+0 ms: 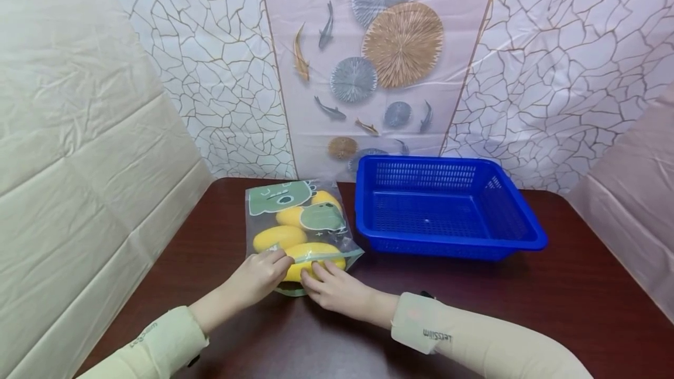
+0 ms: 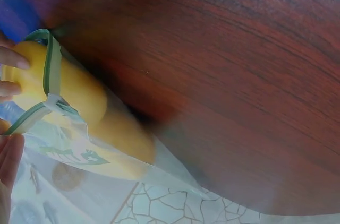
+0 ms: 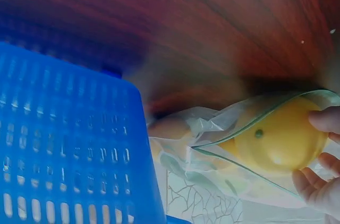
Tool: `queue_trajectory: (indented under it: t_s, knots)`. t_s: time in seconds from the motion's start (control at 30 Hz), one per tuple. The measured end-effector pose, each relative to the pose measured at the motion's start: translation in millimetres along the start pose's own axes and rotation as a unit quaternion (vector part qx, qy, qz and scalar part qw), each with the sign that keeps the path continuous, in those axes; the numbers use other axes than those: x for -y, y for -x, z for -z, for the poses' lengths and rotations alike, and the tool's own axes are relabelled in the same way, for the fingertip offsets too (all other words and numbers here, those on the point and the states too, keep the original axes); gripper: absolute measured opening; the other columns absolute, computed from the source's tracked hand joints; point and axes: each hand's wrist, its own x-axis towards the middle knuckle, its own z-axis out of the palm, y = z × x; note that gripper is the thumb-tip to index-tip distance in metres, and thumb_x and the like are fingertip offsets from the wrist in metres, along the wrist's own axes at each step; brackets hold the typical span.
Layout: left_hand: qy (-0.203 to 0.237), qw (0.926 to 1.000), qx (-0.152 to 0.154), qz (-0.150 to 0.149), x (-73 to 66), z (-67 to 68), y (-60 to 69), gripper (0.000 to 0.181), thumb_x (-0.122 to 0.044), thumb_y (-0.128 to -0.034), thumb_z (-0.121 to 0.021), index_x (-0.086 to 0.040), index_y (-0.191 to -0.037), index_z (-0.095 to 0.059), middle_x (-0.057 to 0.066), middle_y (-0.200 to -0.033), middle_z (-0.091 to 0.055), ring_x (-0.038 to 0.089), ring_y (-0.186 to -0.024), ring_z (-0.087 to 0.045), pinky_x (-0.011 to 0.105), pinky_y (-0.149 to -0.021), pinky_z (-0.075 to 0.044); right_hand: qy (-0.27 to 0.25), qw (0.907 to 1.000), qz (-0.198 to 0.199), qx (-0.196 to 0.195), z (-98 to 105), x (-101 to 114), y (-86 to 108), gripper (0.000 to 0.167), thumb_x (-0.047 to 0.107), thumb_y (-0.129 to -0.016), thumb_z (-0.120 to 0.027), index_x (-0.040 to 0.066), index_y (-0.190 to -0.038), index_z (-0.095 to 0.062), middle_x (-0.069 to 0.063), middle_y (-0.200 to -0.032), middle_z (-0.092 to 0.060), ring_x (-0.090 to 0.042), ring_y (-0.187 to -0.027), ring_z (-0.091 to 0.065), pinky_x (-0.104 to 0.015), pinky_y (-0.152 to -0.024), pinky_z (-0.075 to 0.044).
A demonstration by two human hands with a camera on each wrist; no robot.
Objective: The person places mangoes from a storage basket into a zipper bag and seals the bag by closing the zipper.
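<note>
A clear zip bag (image 1: 274,197) with green cartoon prints lies on the table, holding several yellow mangoes. Its green-edged mouth faces me and gapes around the nearest mango (image 1: 321,248), as the right wrist view also shows. My left hand (image 1: 258,276) pinches the left side of the bag's mouth. On the right, my right hand (image 1: 342,291) grips the nearest mango (image 3: 281,134) at the mouth, thumb on one side and fingers on the other. Another mango (image 1: 279,238) lies deeper in the bag, with others behind it partly covered by the prints.
A blue slotted plastic basket (image 1: 447,244) stands right of the bag, with nothing seen inside. Both rest on a dark red-brown wooden table (image 1: 579,285). Patterned cloth (image 1: 231,75) hangs behind the table, and pale cloth (image 1: 79,192) hangs along the left.
</note>
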Motion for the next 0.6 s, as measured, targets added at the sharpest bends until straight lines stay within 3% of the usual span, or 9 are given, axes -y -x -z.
queue_trajectory:
  t_s: [0.07,0.2,0.3,0.43,0.6]
  knots:
    - [0.001,1.0,0.0,0.001,0.7,0.4,-0.5,0.007,0.0,-0.0819,-0.059,-0.006,-0.078,-0.061,0.001,-0.07,-0.052,0.013,-0.059,-0.052,0.022,-0.047,-0.045,0.006,1.0,-0.002,0.004,-3,0,-3.3,0.033,0.019,-0.093,-0.039,0.024,-0.108,-0.068,0.003,-0.118,-0.057,-0.018,-0.094,-0.052,-0.03,-0.078,-0.044]
    - [0.007,1.0,0.001,0.005,1.1,0.9,-1.1,0.015,0.001,-0.0682,-0.07,-0.006,-0.079,-0.061,0.001,-0.071,-0.053,0.013,-0.061,-0.054,0.023,-0.05,-0.047,0.01,0.9998,-0.012,0.011,-9,2,-9.3,0.03,0.022,-0.092,-0.043,0.025,-0.106,-0.07,0.005,-0.118,-0.057,-0.016,-0.093,-0.051,-0.028,-0.076,-0.042]
    - [0.012,0.9999,-0.001,0.005,0.8,0.7,-1.2,0.017,0.002,-0.0666,-0.071,-0.005,-0.079,-0.061,0.001,-0.07,-0.053,0.013,-0.06,-0.054,0.023,-0.052,-0.047,0.009,0.9993,-0.033,0.018,-12,5,-12.3,0.029,0.024,-0.09,-0.045,0.026,-0.104,-0.071,0.007,-0.119,-0.058,-0.014,-0.092,-0.052,-0.025,-0.073,-0.041]
    - [0.014,0.9999,-0.008,0.001,0.4,-0.4,-1.0,0.005,-0.001,-0.0802,-0.06,-0.005,-0.079,-0.062,0.001,-0.07,-0.054,0.013,-0.059,-0.054,0.023,-0.052,-0.048,0.021,0.9968,-0.065,0.041,-14,10,-14.7,0.027,0.026,-0.087,-0.048,0.029,-0.098,-0.073,0.009,-0.121,-0.056,-0.015,-0.099,-0.055,-0.024,-0.079,-0.046]
    - [0.008,0.9998,-0.016,-0.003,0.8,-0.9,-2.7,0.029,-0.008,-0.0955,-0.039,-0.005,-0.078,-0.062,0.001,-0.07,-0.054,0.012,-0.059,-0.054,0.023,-0.052,-0.047,0.056,0.9899,-0.086,0.098,-18,11,-21.0,0.027,0.027,-0.088,-0.048,0.03,-0.1,-0.073,0.005,-0.126,-0.052,-0.019,-0.108,-0.057,-0.025,-0.084,-0.049]
